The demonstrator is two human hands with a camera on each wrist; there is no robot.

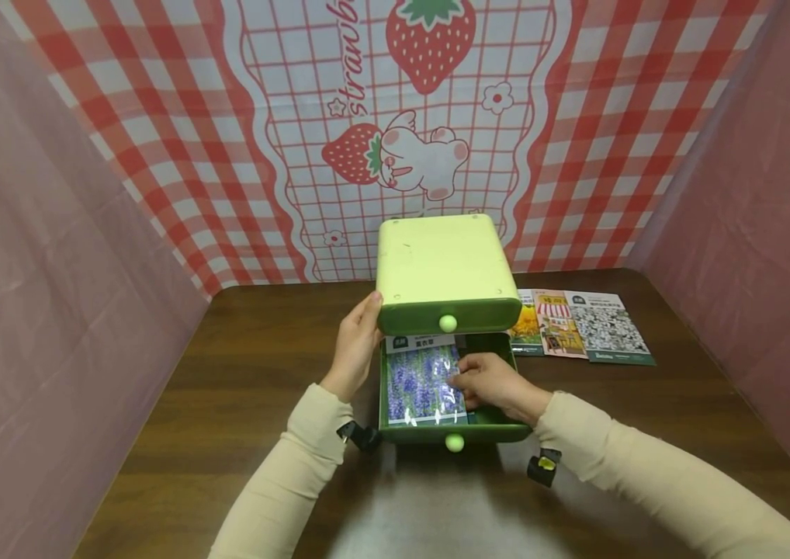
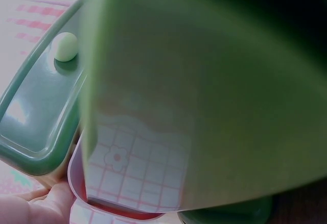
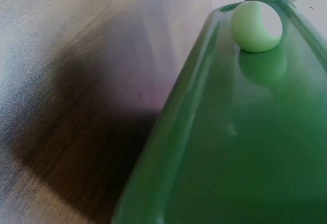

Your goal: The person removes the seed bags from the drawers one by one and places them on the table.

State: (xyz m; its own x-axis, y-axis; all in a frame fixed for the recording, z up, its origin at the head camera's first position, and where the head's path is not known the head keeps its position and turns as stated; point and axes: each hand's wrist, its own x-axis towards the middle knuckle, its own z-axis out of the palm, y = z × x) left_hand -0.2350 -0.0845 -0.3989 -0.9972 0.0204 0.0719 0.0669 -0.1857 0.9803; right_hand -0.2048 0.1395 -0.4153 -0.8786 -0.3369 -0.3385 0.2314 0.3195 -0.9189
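A small two-drawer box with a pale yellow-green top (image 1: 445,258) stands on the table, its upper drawer closed and its lower green drawer (image 1: 496,432) pulled out. In the lower drawer lies a seed packet (image 1: 423,382) with a purple lavender picture. My right hand (image 1: 500,384) is inside that drawer, fingers bent at the packet's right edge and pinching it. My left hand (image 1: 356,341) rests against the box's left side near the front corner. The left wrist view shows part of this hand (image 2: 43,203) beside the box; the right wrist view shows only the drawer front (image 3: 245,132).
Right of the box lie several packets: a yellow-flower one (image 1: 526,330), a pink one with a shop picture (image 1: 559,324) and a white-flower one (image 1: 610,326). Round pale knobs (image 1: 454,442) stick out from the drawer fronts. A strawberry-print cloth (image 1: 576,140) hangs behind the table.
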